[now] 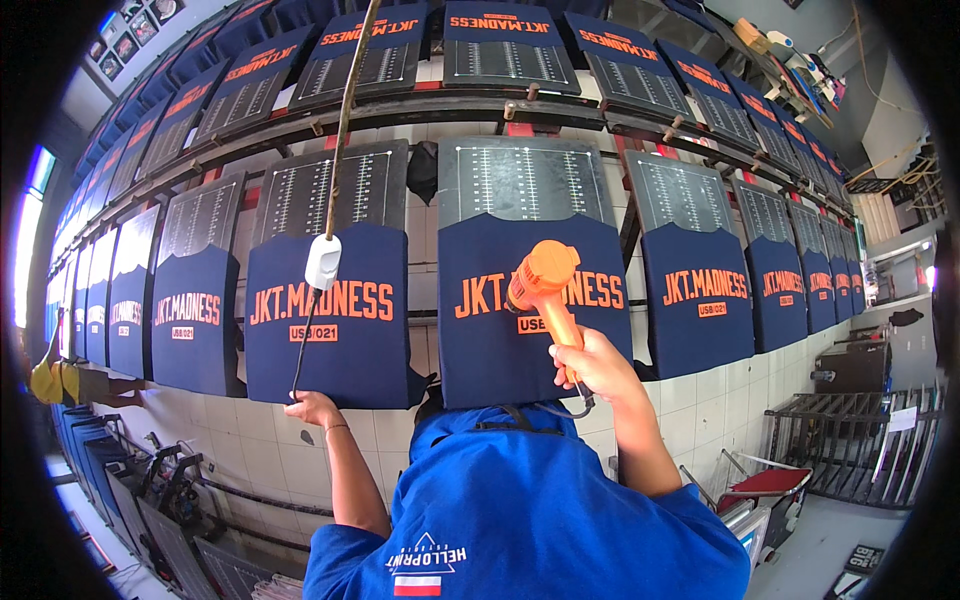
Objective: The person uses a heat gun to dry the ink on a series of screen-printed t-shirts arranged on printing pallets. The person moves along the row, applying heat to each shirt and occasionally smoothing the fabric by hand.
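My right hand (598, 362) is closed round the handle of an orange heat gun (550, 285). The gun is above a navy shirt (470, 350) with orange lettering, stretched on a dark board (525, 180), and it hides part of the print. A power cord trails from the handle's lower end. To the left, my left hand (315, 408) pinches a thin black cord (303, 345). That cord runs up to a white socket block (322, 262), which hangs from a long cable (350, 110) in front of another navy shirt (270, 360).
Rows of boards with matching shirts line both sides and a far metal rail (470, 107). A person in yellow (60, 382) stands at the far left. Lower right are a red-seated chair (768, 484) and a black metal rack (850, 440). Tiled floor (700, 420) shows between.
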A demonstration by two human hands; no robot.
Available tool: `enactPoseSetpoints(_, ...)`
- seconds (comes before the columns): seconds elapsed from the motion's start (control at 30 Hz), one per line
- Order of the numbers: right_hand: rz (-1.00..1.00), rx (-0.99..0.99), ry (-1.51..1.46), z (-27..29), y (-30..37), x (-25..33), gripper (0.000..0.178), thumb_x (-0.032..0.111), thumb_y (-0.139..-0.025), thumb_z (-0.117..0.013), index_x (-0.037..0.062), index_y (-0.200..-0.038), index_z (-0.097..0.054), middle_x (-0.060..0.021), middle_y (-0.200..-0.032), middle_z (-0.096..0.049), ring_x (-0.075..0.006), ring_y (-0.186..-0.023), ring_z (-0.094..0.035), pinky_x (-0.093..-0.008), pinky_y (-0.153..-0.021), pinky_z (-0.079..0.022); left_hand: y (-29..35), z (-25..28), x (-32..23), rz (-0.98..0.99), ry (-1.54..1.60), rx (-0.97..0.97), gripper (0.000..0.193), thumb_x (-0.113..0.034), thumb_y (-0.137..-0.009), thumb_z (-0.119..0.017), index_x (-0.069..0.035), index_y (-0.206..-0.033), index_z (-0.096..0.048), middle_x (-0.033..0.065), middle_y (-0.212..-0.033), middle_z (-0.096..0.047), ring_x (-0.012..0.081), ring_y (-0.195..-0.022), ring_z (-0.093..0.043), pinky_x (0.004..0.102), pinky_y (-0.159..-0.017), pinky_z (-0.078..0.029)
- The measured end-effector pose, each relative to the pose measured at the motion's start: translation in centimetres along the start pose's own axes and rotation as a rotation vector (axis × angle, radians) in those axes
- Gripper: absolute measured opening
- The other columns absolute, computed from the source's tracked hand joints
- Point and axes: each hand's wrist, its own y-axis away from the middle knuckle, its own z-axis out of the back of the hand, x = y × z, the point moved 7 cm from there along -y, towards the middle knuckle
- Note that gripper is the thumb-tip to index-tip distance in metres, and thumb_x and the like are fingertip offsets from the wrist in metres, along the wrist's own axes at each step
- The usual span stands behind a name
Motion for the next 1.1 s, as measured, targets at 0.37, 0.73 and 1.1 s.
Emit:
enactPoseSetpoints(0.37,0.026,0.067,0.002,-1.8,-0.4,0.2,0.021,0.017,-0.090,-0.062,-0.0017,-0.095,-0.053,-0.0050,-0.076,-0.056,-0.0135,-0.060,-0.061,-0.0264,-0.050,-0.049,0.0,-0.2,0.0,0.071,0.105,0.083,0.046,-0.022,-0.095,-0.049,0.014,-0.124,-0.042,0.0357,-0.123,-0.049,0.0482,-0.111,-0.053,0.0482,-0.098,-0.043)
enactPoseSetpoints(0.73,0.119,-0.027,-0.021,-1.2,-4.6,2.1,0.020,0.015,-0.091,-0.059,-0.0005,-0.101,-0.053,-0.0055,-0.078,-0.056,-0.0144,-0.060,-0.062,-0.0266,-0.050,-0.050,0.1,-0.4,0.1,0.040,0.053,0.065,0.041,-0.023,-0.099,-0.045,0.011,-0.122,-0.043,0.0308,-0.116,-0.053,0.0455,-0.104,-0.057,0.0465,-0.091,-0.047)
enactPoseSetpoints(1.1,0.073,0.068,-0.002,-3.2,-5.5,2.8,0.023,0.019,-0.091,-0.060,0.0003,-0.102,-0.053,-0.0057,-0.082,-0.059,-0.0135,-0.063,-0.063,-0.0267,-0.053,-0.051,0.2,-0.1,-0.2,0.039,0.065,0.064,0.043,-0.026,-0.100,-0.043,0.010,-0.123,-0.040,0.0327,-0.114,-0.054,0.0472,-0.100,-0.058,0.0481,-0.086,-0.049)
